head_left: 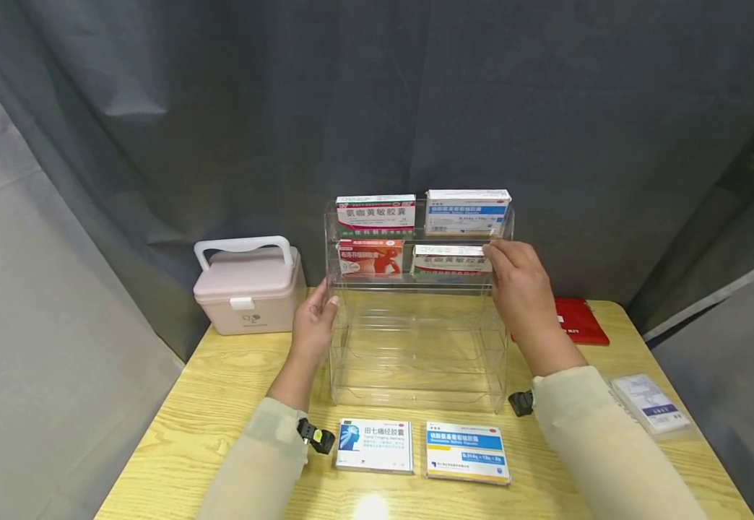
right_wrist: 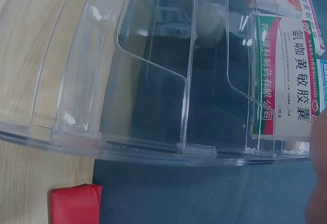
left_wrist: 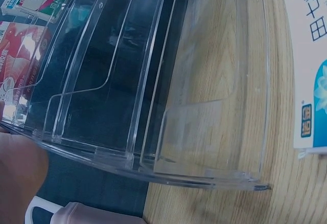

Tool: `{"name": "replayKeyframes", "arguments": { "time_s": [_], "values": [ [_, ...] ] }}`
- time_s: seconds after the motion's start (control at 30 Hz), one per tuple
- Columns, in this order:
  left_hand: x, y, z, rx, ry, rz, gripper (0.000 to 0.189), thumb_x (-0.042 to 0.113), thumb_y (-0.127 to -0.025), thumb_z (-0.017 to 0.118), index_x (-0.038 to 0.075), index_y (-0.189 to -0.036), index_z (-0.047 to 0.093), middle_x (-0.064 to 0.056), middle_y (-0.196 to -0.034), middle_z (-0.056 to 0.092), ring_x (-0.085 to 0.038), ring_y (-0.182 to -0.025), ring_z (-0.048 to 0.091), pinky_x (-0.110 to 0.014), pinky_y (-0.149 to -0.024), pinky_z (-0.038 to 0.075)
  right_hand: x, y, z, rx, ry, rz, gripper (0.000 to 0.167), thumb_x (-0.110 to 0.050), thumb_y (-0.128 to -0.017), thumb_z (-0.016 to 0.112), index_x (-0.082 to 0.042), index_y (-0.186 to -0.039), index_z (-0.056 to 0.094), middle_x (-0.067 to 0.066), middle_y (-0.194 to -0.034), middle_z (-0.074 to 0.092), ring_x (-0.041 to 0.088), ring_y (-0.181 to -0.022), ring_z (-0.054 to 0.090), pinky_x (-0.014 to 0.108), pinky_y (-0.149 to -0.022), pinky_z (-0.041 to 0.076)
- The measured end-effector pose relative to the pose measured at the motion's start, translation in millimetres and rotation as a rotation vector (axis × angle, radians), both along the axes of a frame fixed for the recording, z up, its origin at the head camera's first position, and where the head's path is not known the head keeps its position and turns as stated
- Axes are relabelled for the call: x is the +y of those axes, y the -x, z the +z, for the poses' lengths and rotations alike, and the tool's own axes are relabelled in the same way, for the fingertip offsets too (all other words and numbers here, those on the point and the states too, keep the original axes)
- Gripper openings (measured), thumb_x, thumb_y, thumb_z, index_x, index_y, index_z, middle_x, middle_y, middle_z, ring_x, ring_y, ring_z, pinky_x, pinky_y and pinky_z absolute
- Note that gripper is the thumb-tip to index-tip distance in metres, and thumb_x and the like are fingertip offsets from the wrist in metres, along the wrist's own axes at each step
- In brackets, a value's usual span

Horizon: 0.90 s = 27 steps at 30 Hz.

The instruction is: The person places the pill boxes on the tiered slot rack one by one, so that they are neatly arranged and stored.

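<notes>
Curtain [head_left: 351,101] hangs behind the wooden table [head_left: 182,426]; your left hand [head_left: 313,323] grips the rack [head_left: 416,332], your right hand [head_left: 523,292] touches the right medicine box [head_left: 452,262] on its second shelf down [head_left: 409,281], whether pinching I cannot tell.

Clear rack [head_left: 409,397] on wooden table [head_left: 169,433], left hand [head_left: 314,321] gripping its side, right hand [head_left: 523,289] touching medicine box [head_left: 450,264]

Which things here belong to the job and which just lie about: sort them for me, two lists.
Seemingly in the job:
clear rack, left hand at its side
four boxes on its upper tiers, right hand at one
two flat boxes in front

Seemingly lying about:
pink case
red pouch
white pack at the right, though possibly spare stock
</notes>
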<state>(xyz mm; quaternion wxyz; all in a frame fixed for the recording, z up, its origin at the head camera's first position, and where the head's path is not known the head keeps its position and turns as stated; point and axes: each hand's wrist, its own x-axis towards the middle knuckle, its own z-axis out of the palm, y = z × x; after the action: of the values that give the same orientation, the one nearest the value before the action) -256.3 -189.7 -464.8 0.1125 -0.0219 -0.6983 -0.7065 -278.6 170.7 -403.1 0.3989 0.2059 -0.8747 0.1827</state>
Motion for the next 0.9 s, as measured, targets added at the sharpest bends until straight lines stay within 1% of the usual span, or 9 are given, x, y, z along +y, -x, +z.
{"name": "replayKeyframes", "arguments": {
  "time_s": [0.17, 0.3, 0.4, 0.5, 0.6, 0.67, 0.73, 0.8, 0.9],
  "values": [
    [-1.3, 0.4, -0.2, 0.001, 0.003, 0.011, 0.055, 0.006, -0.112, 0.057, 0.008, -0.165, 0.045, -0.009, -0.173, 0.043, -0.029, -0.163, 0.038, -0.041, -0.136, 0.032, -1.8, -1.1, 1.3, -0.003, 0.002, 0.006, 0.034, 0.011, -0.098, 0.069, 0.005, -0.132, 0.071, 0.022, -0.134, 0.070, 0.042, -0.129, 0.062, 0.055, -0.114, 0.058],
    [-0.9, -0.6, -0.1, -0.001, 0.005, 0.020, 0.055, 0.005, -0.111, 0.058, 0.008, -0.165, 0.046, -0.011, -0.172, 0.043, -0.031, -0.162, 0.039, -0.043, -0.135, 0.034, 1.0, -7.7, -3.3, -0.024, 0.062, 0.035, 0.040, 0.004, -0.101, 0.071, 0.004, -0.140, 0.066, 0.023, -0.140, 0.066, 0.044, -0.133, 0.057, 0.056, -0.116, 0.054],
    [0.3, -1.8, 1.2, -0.005, 0.011, 0.019, 0.056, 0.005, -0.111, 0.058, 0.008, -0.165, 0.045, -0.010, -0.173, 0.043, -0.031, -0.163, 0.039, -0.043, -0.134, 0.034, 5.3, -20.7, -9.8, -0.040, 0.144, 0.038, 0.047, 0.000, -0.099, 0.076, 0.001, -0.145, 0.064, 0.023, -0.142, 0.064, 0.044, -0.134, 0.056, 0.059, -0.114, 0.053],
    [2.1, -2.1, 0.7, -0.003, 0.013, 0.008, 0.057, 0.007, -0.111, 0.058, 0.007, -0.166, 0.043, -0.008, -0.174, 0.041, -0.029, -0.164, 0.037, -0.041, -0.135, 0.034, 10.8, -41.5, -19.1, -0.087, 0.224, 0.021, 0.048, -0.004, -0.095, 0.083, 0.000, -0.140, 0.067, 0.023, -0.136, 0.067, 0.042, -0.127, 0.061, 0.057, -0.105, 0.057],
    [3.1, -2.1, -0.1, -0.008, 0.024, 0.007, 0.057, 0.009, -0.112, 0.058, 0.008, -0.166, 0.042, -0.007, -0.174, 0.041, -0.028, -0.164, 0.037, -0.040, -0.135, 0.034, 19.4, -68.7, -30.8, -0.204, 0.260, 0.006, 0.044, -0.010, -0.091, 0.087, -0.002, -0.131, 0.071, 0.018, -0.122, 0.073, 0.037, -0.112, 0.068, 0.046, -0.091, 0.059],
    [3.2, -2.2, -0.4, -0.007, 0.031, 0.011, 0.056, 0.009, -0.112, 0.058, 0.008, -0.166, 0.043, -0.007, -0.174, 0.041, -0.028, -0.164, 0.037, -0.040, -0.135, 0.034, 27.1, -88.3, -40.7, -0.324, 0.246, 0.020, 0.039, -0.014, -0.091, 0.088, -0.005, -0.127, 0.074, 0.013, -0.114, 0.076, 0.032, -0.103, 0.070, 0.036, -0.083, 0.057],
    [2.7, -2.4, -0.1, -0.012, 0.034, 0.018, 0.056, 0.010, -0.112, 0.058, 0.010, -0.166, 0.044, -0.007, -0.174, 0.042, -0.027, -0.163, 0.038, -0.039, -0.134, 0.034, 35.3, -106.1, -52.4, -0.458, 0.211, 0.060, 0.036, -0.019, -0.091, 0.090, -0.009, -0.122, 0.077, 0.006, -0.108, 0.078, 0.027, -0.099, 0.071, 0.028, -0.081, 0.058],
    [1.9, -2.3, 0.5, -0.010, 0.030, 0.018, 0.056, 0.010, -0.112, 0.058, 0.010, -0.166, 0.044, -0.007, -0.174, 0.042, -0.027, -0.163, 0.038, -0.040, -0.135, 0.034, 42.9, -121.7, -65.3, -0.606, 0.161, 0.109, 0.035, -0.025, -0.090, 0.092, -0.015, -0.121, 0.079, 0.000, -0.109, 0.079, 0.024, -0.099, 0.071, 0.027, -0.081, 0.061],
    [-0.2, -2.0, 1.6, -0.007, 0.026, 0.014, 0.056, 0.010, -0.112, 0.058, 0.010, -0.166, 0.043, -0.007, -0.174, 0.041, -0.027, -0.164, 0.037, -0.039, -0.135, 0.033, 52.0, -140.5, -86.1, -0.797, 0.106, 0.177, 0.042, -0.034, -0.087, 0.094, -0.018, -0.122, 0.079, -0.003, -0.116, 0.079, 0.021, -0.102, 0.072, 0.032, -0.085, 0.066]
  ]
}}
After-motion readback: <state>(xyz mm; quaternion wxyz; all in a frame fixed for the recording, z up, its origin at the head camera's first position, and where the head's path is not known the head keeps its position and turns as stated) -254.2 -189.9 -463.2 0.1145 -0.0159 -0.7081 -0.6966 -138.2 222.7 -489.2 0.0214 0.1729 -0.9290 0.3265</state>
